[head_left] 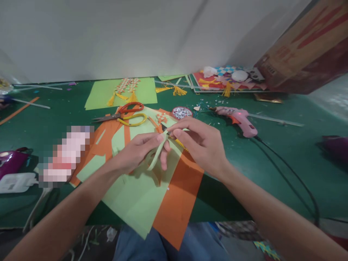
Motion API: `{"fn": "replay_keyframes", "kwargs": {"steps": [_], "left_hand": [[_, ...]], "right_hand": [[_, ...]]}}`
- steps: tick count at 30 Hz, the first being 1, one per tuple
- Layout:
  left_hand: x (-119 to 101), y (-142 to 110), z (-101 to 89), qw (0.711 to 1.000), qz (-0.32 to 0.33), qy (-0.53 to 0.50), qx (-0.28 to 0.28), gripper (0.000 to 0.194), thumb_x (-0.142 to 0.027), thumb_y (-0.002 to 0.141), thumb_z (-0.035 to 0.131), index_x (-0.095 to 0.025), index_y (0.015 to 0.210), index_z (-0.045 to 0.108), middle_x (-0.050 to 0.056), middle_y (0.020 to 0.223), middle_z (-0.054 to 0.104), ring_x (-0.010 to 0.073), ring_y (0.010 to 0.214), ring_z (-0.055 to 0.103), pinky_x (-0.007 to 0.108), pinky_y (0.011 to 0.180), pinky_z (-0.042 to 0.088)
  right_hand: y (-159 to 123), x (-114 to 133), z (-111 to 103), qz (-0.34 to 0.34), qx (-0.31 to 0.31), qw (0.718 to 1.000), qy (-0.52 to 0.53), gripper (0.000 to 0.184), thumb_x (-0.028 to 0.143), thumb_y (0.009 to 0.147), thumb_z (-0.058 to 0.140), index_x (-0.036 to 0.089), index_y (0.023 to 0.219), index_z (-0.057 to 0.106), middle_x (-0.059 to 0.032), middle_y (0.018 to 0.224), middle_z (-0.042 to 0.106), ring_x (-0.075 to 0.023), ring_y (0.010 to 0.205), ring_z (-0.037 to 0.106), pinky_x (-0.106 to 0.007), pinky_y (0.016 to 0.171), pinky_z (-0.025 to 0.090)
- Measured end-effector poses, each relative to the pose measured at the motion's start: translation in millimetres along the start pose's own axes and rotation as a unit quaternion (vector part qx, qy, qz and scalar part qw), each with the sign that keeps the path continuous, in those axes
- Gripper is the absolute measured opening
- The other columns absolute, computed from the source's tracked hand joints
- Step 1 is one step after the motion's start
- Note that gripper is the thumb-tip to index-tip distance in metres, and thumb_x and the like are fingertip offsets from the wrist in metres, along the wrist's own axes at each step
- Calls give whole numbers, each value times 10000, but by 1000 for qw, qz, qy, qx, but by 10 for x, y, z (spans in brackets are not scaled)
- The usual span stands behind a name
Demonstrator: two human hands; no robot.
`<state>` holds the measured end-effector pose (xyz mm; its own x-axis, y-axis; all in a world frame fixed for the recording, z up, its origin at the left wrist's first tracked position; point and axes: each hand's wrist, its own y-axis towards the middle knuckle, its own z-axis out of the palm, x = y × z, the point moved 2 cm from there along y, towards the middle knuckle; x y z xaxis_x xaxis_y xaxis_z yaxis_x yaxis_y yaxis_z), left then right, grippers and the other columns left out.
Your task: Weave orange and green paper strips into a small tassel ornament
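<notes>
Over the middle of the papers, my left hand (145, 145) pinches a narrow light green paper strip (155, 159) that curls down below its fingers. My right hand (201, 141) meets it from the right, thumb and forefinger closed at the strip's upper end. An orange strip hangs or lies just under my left hand; which of the two I cannot tell. Beneath are light green sheets (127, 203) and an orange sheet (179, 195). Just beyond my fingers lies a small orange-and-pale woven paper piece (162, 117).
Scissors (119, 116) with red and yellow handles lie behind my left hand. A pink glue gun (239, 119) trails its cord at right. A dish of small gems (182, 112) sits ahead. Woven paper with yellow tassels (126, 87) lies farther back. A white adapter (17, 183) is at left.
</notes>
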<state>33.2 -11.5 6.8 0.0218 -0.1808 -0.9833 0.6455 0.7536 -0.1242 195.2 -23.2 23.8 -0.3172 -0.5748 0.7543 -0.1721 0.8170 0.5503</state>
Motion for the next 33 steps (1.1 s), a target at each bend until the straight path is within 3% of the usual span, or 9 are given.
{"fn": "replay_keyframes", "kwargs": {"steps": [6, 14, 20, 25, 33], "left_hand": [[-14, 4, 10, 1000, 8, -6, 2, 379, -510, 898, 491, -152, 812, 582, 7, 573, 629, 96, 456, 547, 211, 454, 387], [4, 15, 15, 1000, 7, 20, 13, 406, -545, 893, 484, -159, 793, 562, 9, 566, 633, 104, 467, 553, 216, 467, 410], [11, 8, -3, 998, 9, 62, 24, 421, -514, 927, 439, -150, 862, 641, 12, 632, 654, 102, 566, 614, 204, 556, 459], [19, -9, -5, 995, -5, 91, 31, 446, -504, 950, 387, -150, 923, 657, 30, 661, 669, 115, 586, 624, 202, 522, 448], [-79, -27, 71, 983, 28, 177, -33, 371, -436, 941, 441, -159, 797, 641, 0, 621, 642, 106, 596, 614, 199, 584, 473]], "right_hand": [[-23, 2, 5, -67, -21, 996, -52, 155, 143, 837, 591, 230, 858, 717, 1, 720, 662, -111, 627, 570, -244, 522, 420], [-3, -8, 39, -17, 12, 1000, 11, 142, 149, 818, 607, 216, 704, 658, 5, 690, 658, -128, 682, 595, -266, 595, 460], [1, -14, 52, 18, 37, 997, 68, 188, 179, 831, 581, 200, 644, 579, 2, 635, 606, -129, 655, 562, -263, 567, 440], [-6, -24, 58, 43, 43, 995, 73, 212, 198, 841, 565, 202, 631, 538, 0, 618, 587, -135, 661, 552, -260, 552, 426], [-10, -40, 54, 61, 41, 995, 67, 191, 198, 830, 571, 200, 642, 535, 4, 631, 575, -135, 662, 551, -258, 555, 415]]}}
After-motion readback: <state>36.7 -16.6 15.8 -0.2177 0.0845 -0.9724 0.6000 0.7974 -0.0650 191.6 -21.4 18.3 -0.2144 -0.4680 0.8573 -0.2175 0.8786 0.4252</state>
